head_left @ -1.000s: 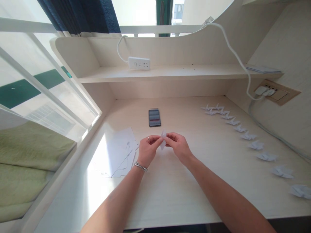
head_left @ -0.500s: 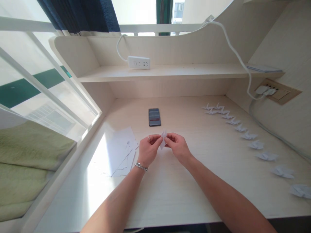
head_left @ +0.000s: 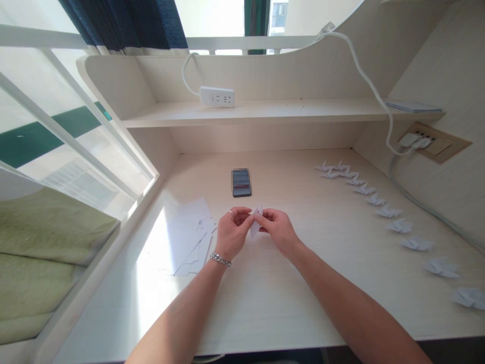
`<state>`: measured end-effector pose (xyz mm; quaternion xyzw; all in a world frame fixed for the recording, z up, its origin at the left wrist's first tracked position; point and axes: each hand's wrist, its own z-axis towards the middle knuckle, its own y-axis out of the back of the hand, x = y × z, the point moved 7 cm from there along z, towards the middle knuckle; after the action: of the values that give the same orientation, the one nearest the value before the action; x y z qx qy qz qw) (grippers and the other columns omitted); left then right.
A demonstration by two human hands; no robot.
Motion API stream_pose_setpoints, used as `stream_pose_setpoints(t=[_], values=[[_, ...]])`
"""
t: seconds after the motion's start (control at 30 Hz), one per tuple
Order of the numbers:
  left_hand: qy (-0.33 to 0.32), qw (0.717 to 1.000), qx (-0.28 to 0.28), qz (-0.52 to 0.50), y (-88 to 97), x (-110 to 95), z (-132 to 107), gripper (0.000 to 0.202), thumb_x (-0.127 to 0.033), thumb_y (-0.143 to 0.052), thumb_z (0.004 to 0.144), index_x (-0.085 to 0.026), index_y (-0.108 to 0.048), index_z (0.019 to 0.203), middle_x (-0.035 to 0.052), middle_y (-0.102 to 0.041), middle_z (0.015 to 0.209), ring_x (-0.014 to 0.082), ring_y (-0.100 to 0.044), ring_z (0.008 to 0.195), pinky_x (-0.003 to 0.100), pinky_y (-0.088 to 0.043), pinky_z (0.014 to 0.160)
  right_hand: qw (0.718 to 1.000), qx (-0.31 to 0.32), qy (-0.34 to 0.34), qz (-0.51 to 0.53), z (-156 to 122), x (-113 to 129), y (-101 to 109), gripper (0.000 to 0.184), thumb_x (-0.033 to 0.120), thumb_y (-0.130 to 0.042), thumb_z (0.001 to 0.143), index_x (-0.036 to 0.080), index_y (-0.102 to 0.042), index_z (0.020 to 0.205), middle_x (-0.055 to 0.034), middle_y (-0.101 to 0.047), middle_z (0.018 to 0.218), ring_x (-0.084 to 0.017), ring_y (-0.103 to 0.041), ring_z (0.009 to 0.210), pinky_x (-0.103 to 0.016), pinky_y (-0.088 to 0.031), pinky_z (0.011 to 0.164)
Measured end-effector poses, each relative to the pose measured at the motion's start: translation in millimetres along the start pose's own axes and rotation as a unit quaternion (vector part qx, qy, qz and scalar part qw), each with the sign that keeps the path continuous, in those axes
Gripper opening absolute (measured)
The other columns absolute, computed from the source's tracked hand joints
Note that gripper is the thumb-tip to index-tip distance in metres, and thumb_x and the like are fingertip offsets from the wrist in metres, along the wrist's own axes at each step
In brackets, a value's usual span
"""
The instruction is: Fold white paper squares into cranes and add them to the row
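A small folded white paper (head_left: pixel 255 228) is pinched between both hands, held up over the middle of the desk. My left hand (head_left: pixel 234 233), with a ring and a chain bracelet, grips its left side between thumb and fingers. From the other side, my right hand (head_left: pixel 279 230) presses thumb and fingers on the same paper. The fingers hide part of its folds. Left of my hands lies a pile of white paper sheets (head_left: pixel 189 227). A phone (head_left: pixel 241 182) rests flat just beyond them.
Several folded paper cranes (head_left: pixel 387 211) form a curved row along the right side of the desk (head_left: pixel 303 303). A white power strip (head_left: pixel 217 97) stands on the shelf (head_left: pixel 273 110) behind. At the right, a cable (head_left: pixel 364 76) runs down to a wall socket (head_left: pixel 435 143).
My fingers have shifted slightly on the folded paper, and the right thumb now lies further across it. The paper is turned a little. Other things have stayed put.
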<state>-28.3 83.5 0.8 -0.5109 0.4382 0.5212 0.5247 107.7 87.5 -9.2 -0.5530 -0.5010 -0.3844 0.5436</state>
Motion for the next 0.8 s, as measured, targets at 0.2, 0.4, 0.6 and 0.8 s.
stream_pose_setpoints(t=[0.2,0.4,0.6,0.8], values=[[0.031,0.999,0.022,-0.012,-2.8,2.5,0.2,0.032,-0.035,-0.079,0.069,-0.014,-0.069,0.091,0.0093,-0.074,0.081,0.0196,-0.070,0.074,0.030,-0.056,0.070,0.999,-0.027,0.001,0.021,-0.1,1.5,2.3,0.038,0.049,-0.081,0.058,0.015,-0.070,0.070,-0.0034,-0.066,0.064,-0.017,-0.060,0.063,-0.033,-0.051,0.067],[0.019,0.998,0.061,0.005,-8.1,-2.3,-2.3,0.031,-0.035,-0.076,0.073,-0.013,-0.072,0.094,0.0113,-0.075,0.091,0.0220,-0.071,0.082,0.034,-0.056,0.077,0.998,-0.037,0.016,0.040,-1.1,3.1,3.7,0.036,0.047,-0.083,0.057,0.015,-0.069,0.066,-0.0017,-0.064,0.061,-0.014,-0.056,0.060,-0.031,-0.049,0.063],[0.013,0.998,0.058,0.025,-6.1,-1.4,-1.5,0.030,-0.034,-0.077,0.071,-0.013,-0.071,0.092,0.0108,-0.075,0.089,0.0217,-0.070,0.081,0.034,-0.056,0.076,0.999,-0.019,0.003,0.047,0.2,-1.5,2.6,0.028,0.042,-0.081,0.060,0.017,-0.072,0.070,-0.0017,-0.066,0.067,-0.014,-0.058,0.065,-0.029,-0.047,0.066],[0.030,0.997,0.068,0.027,-7.9,0.1,-1.1,0.032,-0.035,-0.077,0.071,-0.012,-0.068,0.091,0.0115,-0.074,0.086,0.0225,-0.071,0.080,0.035,-0.056,0.075,0.999,-0.031,0.013,0.018,1.1,-0.5,4.9,0.026,0.041,-0.079,0.062,0.017,-0.071,0.068,-0.0010,-0.065,0.065,-0.013,-0.056,0.063,-0.027,-0.044,0.063]])
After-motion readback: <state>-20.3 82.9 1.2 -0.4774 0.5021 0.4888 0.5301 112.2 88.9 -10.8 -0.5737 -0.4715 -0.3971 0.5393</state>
